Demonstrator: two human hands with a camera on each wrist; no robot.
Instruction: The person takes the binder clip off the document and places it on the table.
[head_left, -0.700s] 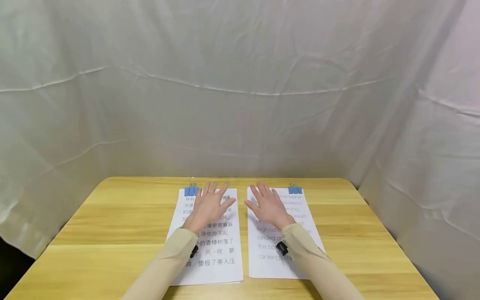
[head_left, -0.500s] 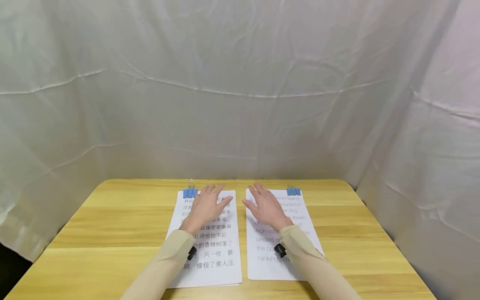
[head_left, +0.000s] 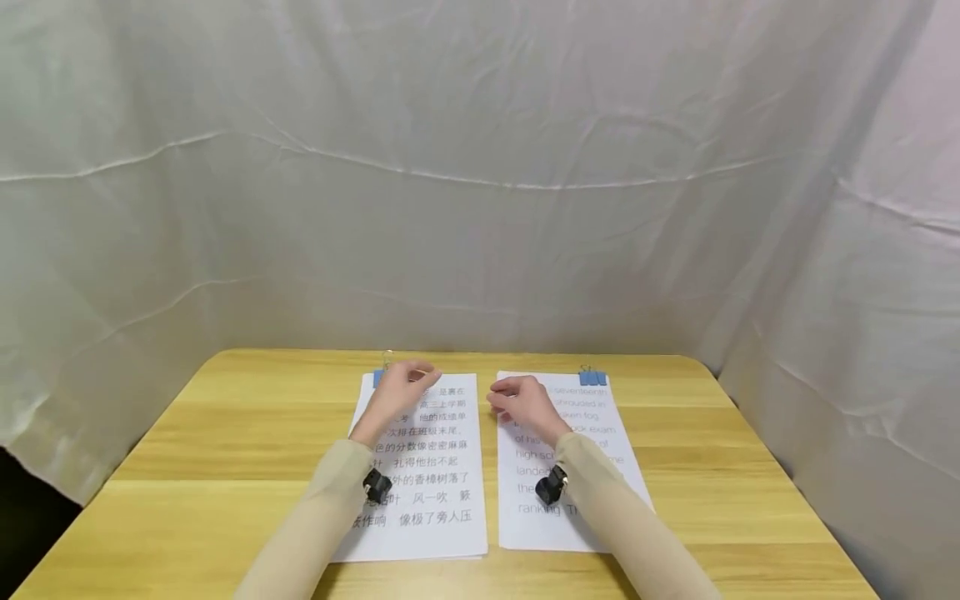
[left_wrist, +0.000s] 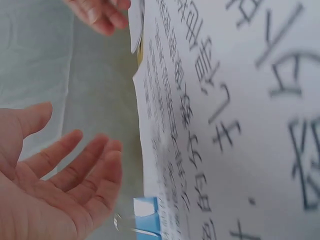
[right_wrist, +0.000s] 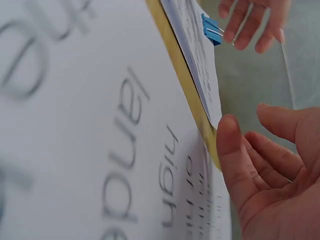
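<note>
Left hand [head_left: 399, 388] | lifted off Chinese sheets [head_left: 423, 467], fingers now loosely curled, empty, near blue clip [left_wrist: 145, 210] at 11 o'clock | right hand [head_left: 521, 402] likewise raised over English sheets [head_left: 592, 433] on counter [head_left: 225, 433].

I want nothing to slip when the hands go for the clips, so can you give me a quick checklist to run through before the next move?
1. Left hand free, holding nothing: ok; wrist view shows a bare palm.
2. Right hand free: ok; fingers loosely curled, palm bare.
3. Left paper stack lies flat on the table: ok.
4. Right paper stack lies flat beside it, apart from it: ok.
5. Right blue clip sits on the top edge, unobstructed: ok.
6. Left blue clip reachable: ok, close to the left fingertips; whether they touch it, cannot tell.
</note>
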